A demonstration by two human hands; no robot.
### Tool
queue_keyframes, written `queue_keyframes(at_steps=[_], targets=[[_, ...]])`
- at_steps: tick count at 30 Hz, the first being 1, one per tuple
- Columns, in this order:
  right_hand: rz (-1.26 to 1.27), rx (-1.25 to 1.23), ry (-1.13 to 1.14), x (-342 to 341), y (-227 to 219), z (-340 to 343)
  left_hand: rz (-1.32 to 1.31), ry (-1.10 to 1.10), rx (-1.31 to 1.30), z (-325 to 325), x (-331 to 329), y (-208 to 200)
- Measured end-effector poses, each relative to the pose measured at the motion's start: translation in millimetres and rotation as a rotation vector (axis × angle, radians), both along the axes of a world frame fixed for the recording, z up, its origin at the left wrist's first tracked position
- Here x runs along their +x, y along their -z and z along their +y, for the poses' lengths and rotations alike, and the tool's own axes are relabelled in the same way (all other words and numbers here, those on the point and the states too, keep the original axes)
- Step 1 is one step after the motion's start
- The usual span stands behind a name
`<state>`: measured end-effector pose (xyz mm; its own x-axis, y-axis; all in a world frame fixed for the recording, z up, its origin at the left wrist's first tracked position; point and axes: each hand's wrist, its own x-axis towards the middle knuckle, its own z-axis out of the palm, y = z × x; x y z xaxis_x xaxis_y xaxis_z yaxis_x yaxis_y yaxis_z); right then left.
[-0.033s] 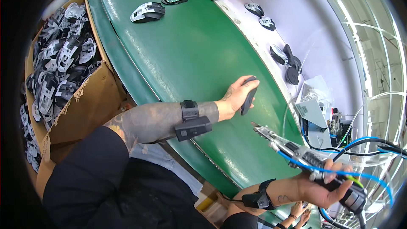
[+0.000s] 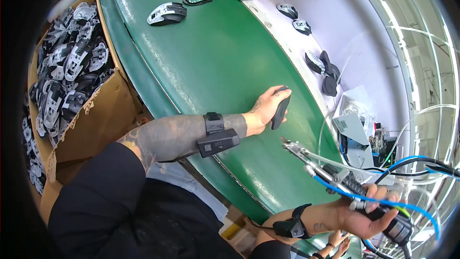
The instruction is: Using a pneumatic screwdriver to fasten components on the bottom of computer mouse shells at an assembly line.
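The dark mouse shell (image 2: 281, 110) is in the left hand (image 2: 260, 111), out over the green surface (image 2: 215, 72), toward that surface's far right edge. The left fingers are curled around it, with the thumb along its upper part and fingertips showing past its right side.

The relation that matters is between this shell and the hose-fed tool (image 2: 338, 177) in the right hand (image 2: 366, 216). From the tool's metal tip (image 2: 283, 140), the shell lies away from the person, its lower end a little to the left of the tip; the two look near but apart. The right fingers are wrapped around the tool's black grip, well back from that tip. The left hand is much the nearer to the shell.

The shell's long axis runs steeply across the view, its far end leaning right and its near end dropping left. The tool's axis slants up and leftward, so the two lines cross at an angle. Which end of the shell is its front cannot be told, as the palm hides much of it.
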<state>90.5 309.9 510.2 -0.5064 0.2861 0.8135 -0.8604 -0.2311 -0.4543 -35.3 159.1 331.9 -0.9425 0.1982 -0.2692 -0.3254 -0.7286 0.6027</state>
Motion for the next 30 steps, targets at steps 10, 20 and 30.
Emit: queue_keyframes(at_steps=[10, 20, 30], targets=[[0.024, -0.009, -0.095, -1.8, 6.1, -12.5, 0.091, 0.246, 0.3, 11.7, 13.5, -1.9], [0.006, -0.017, -0.099, -4.2, 14.8, -29.3, 0.114, 0.214, 0.361, -6.7, 25.7, -6.6], [-0.459, -0.039, 0.054, -43.5, 12.2, -23.4, 0.912, -0.145, -1.984, -73.0, -25.9, 7.3]])
